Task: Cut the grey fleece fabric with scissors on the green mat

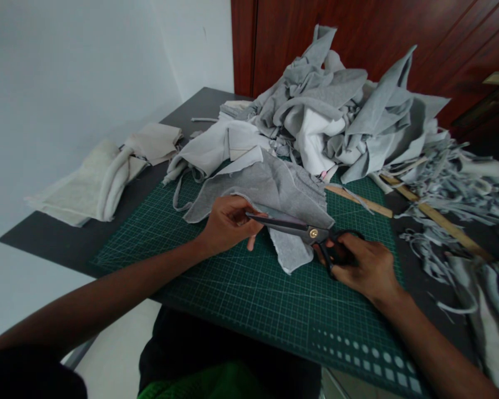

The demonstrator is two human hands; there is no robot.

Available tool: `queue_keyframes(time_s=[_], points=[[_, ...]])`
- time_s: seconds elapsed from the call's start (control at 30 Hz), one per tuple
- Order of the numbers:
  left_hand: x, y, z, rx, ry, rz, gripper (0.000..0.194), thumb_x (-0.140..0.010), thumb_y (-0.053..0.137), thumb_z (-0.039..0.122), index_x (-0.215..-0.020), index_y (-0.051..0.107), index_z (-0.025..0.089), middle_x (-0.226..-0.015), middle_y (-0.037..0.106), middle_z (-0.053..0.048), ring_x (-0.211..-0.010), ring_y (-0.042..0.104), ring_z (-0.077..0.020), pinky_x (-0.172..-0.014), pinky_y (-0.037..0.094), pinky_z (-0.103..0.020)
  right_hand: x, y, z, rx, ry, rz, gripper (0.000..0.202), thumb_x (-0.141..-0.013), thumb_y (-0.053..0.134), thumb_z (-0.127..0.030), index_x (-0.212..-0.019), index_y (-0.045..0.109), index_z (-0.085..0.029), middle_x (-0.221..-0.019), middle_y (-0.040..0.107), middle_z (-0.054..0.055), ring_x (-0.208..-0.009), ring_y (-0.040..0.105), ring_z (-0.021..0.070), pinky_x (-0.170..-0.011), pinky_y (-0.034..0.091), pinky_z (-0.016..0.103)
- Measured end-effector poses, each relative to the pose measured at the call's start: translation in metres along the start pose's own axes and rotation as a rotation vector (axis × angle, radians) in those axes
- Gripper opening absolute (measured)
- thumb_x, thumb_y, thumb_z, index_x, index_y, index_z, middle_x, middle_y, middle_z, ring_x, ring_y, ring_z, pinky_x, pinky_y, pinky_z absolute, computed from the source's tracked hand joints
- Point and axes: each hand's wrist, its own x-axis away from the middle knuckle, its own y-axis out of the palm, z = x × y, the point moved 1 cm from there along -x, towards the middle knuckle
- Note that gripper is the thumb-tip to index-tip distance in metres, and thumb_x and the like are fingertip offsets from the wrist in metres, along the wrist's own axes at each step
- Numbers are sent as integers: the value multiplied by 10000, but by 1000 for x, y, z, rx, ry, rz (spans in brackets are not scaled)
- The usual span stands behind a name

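My right hand (pixel 363 266) is closed round the black handles of a large pair of scissors (pixel 314 233), whose blades point left across a piece of grey fabric (pixel 253 185). My left hand (pixel 229 224) pinches the fabric's near edge beside the blade tips. One part of the fabric lies beyond the blades, and a light grey flap (pixel 290 252) hangs on the near side of them. Under the fabric is a green cutting mat (pixel 241 293) with a grid.
A tall heap of grey and white cloth (pixel 320 100) stands at the back. Thin scraps (pixel 461 177) are piled at the right around a long wooden ruler (pixel 444 224). Folded cream cloth (pixel 85 185) lies at the left, near a white wall (pixel 87 66).
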Motion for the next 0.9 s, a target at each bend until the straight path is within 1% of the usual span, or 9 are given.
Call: queue_keyframes(time_s=[0.1,0.23,0.43,0.63,0.73,0.9], points=[[0,0,1,-7,-26,14,237,-721,814,160,-658,589,121,-468,579,75,-341,606,-95,-300,420,-112,-2,-2,-1,-3,4,-13,49,-761,514,-201,-749,561,-212,-520,567,-50,-419,545,109,-433,374,216],[1,0,1,-27,-52,11,246,-727,811,193,-670,583,123,-470,575,74,-349,606,-93,-315,430,-118,-3,-3,-1,-13,11,-22,75,-763,498,-206,-722,560,-216,-495,551,-46,-406,525,112,-431,363,221],[2,0,1,-76,-22,-10,272,-788,767,247,-684,544,131,-487,559,78,-355,606,-86,-321,425,-118,-4,-4,-1,-15,-4,-8,81,-779,500,-203,-747,574,-214,-496,552,-46,-411,523,112,-435,353,222],[2,0,0,-92,-32,2,275,-785,767,245,-689,532,140,-481,551,83,-345,597,-90,-313,432,-136,-3,-4,0,-7,-11,-10,80,-764,500,-187,-751,575,-214,-507,557,-45,-419,519,116,-440,353,231],[2,-1,0,-99,-28,-14,309,-806,748,291,-673,505,154,-488,549,84,-352,601,-86,-322,438,-135,-2,-3,1,-6,-4,-4,90,-778,503,-192,-766,591,-211,-516,568,-40,-426,526,119,-449,363,233],[3,-1,-1,-127,-32,-1,324,-777,773,325,-654,525,157,-468,536,90,-342,595,-83,-294,383,-123,-1,-3,2,-18,-2,-16,106,-773,493,-171,-770,591,-212,-525,587,-38,-421,544,118,-452,379,227]])
